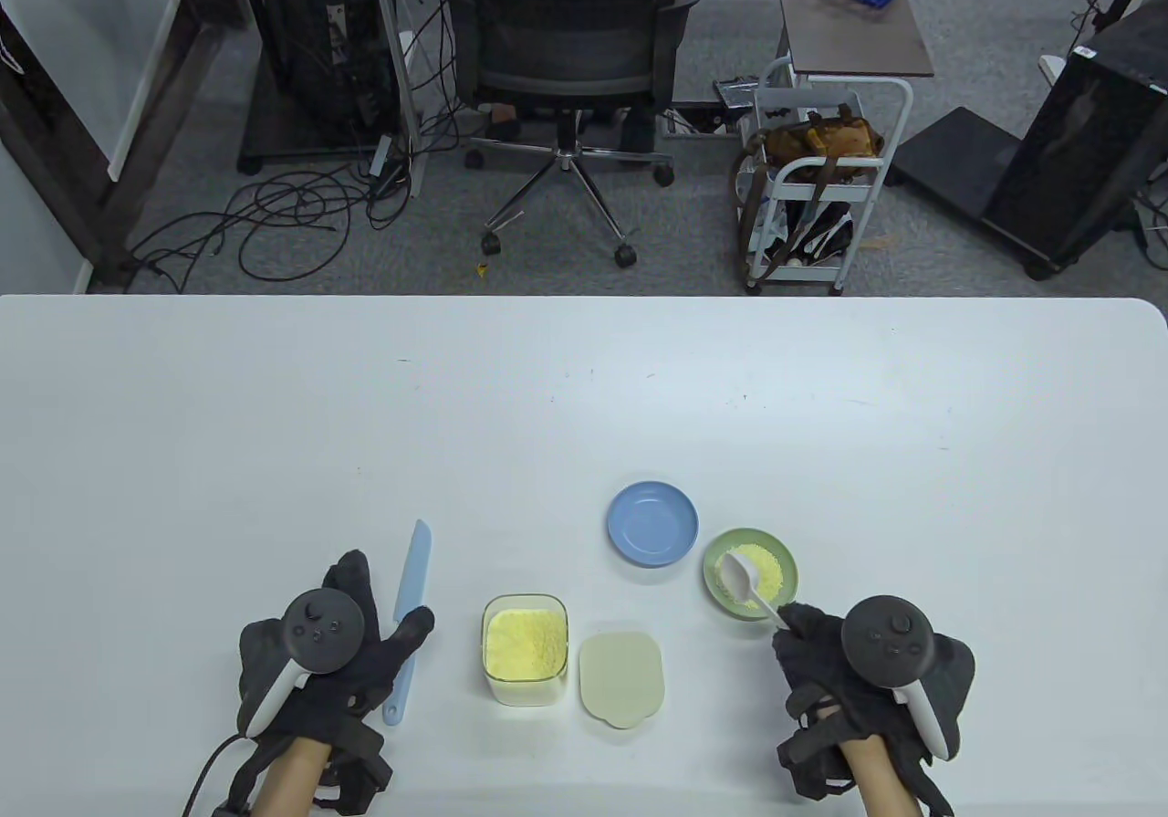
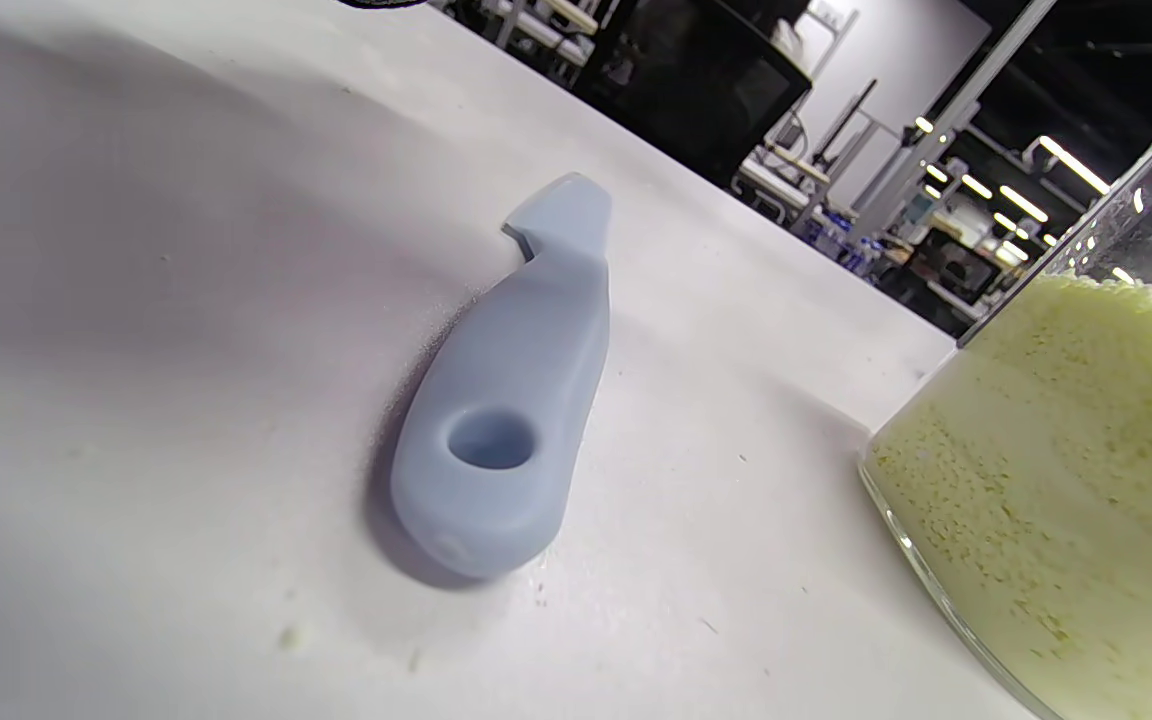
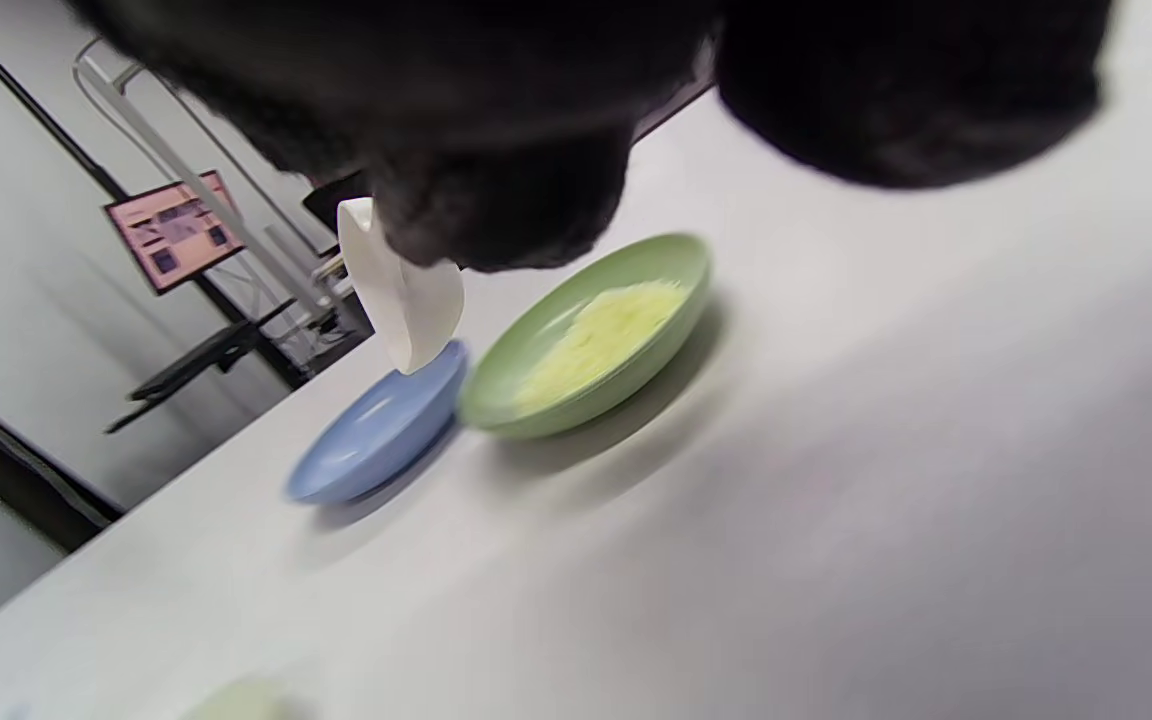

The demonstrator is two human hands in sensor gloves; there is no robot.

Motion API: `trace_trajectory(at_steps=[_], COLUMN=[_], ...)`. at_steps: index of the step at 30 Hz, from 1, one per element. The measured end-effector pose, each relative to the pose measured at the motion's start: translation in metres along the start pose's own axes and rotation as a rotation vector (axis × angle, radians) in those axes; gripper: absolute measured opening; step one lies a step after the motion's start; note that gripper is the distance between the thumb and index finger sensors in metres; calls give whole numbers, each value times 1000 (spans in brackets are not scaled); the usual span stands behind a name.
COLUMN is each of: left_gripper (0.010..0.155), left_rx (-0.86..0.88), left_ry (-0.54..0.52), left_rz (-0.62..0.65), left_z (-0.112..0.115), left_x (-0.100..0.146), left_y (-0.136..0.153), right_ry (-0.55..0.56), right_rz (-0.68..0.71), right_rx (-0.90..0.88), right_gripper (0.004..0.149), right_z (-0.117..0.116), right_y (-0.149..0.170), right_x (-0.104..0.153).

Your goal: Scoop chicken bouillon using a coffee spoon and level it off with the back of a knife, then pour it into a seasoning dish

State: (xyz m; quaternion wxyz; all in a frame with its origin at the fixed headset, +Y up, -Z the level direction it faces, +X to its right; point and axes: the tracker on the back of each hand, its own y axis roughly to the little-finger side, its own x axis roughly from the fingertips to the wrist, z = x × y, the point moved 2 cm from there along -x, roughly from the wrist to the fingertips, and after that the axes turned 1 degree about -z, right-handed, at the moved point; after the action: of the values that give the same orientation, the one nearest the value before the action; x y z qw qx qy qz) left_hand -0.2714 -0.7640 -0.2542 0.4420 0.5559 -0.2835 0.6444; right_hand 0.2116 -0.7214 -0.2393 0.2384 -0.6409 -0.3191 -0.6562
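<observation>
Overhead, the right hand [image 1: 853, 671] is pinching the handle of a white coffee spoon [image 1: 748, 586], its bowl hanging over the green seasoning dish [image 1: 750, 573], which is holding yellow chicken bouillon [image 1: 765, 570]. An empty blue dish [image 1: 652, 523] is sitting just beside it. The left hand [image 1: 319, 662] is lying loose on the white tabletop [image 1: 584, 397], grip relaxed, one finger touching the pale blue knife [image 1: 406, 621]. Nearby, an open glass container [image 1: 525, 648] of bouillon is standing beside its lid [image 1: 620, 678].
</observation>
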Motion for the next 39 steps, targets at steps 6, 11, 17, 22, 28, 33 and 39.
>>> trace_trajectory(at_steps=[6,11,17,22,28,33,39], left_gripper=[99,96,102,99,97,97,97], left_rx=[159,181,59,79,65,82,76], left_ry=[-64,-21,97,103,97,122,117], left_rz=[153,319,370,391,388,388,385], left_z=[1,14,37,39,40,41,41], left_x=[4,10,9,6,7,6,6], left_y=[-14,-43,-65,-62,-62,-62,-63], right_ry=[-200,-287,-290,-310,-276,-292,-448], right_rz=[105,165,252,310,383,410,353], right_rx=[-39,-55,-130,-70,252,332,380], right_gripper=[40,40,40,40,41,39,40], right_z=[-26,-38,-39,-53,-78,-97,-109], right_y=[-24,-43,-77,-117,-150,-165,-179], right_x=[9,11,7,-2,-10,-14,-16])
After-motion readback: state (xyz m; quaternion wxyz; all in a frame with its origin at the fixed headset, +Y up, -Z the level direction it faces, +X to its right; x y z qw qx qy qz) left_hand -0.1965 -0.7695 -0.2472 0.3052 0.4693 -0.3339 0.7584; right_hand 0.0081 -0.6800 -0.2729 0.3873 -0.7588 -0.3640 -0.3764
